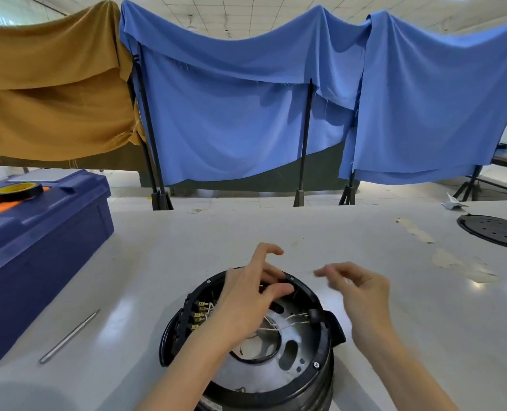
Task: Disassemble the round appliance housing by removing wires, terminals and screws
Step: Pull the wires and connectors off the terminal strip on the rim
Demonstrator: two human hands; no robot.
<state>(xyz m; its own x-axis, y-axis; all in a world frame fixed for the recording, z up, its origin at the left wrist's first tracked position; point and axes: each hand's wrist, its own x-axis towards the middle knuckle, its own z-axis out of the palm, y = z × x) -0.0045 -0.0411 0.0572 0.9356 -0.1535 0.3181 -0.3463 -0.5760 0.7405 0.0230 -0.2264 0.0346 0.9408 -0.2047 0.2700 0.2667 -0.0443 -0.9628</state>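
Round black housing sits open side up on white bench, near edge. Brass terminals in a row on inner left wall; thin pale wires cross the metal plate. Screw in rim, near right. Left hand over the far rim, fingers curled; grip unclear. Right hand just right of the housing, blurred. Metal rod and blue toolbox to the left.

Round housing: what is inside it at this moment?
A perforated metal plate, brass terminals along the wall, thin white wires and a black ring. The left hand covers the middle, hiding whatever lies under it.
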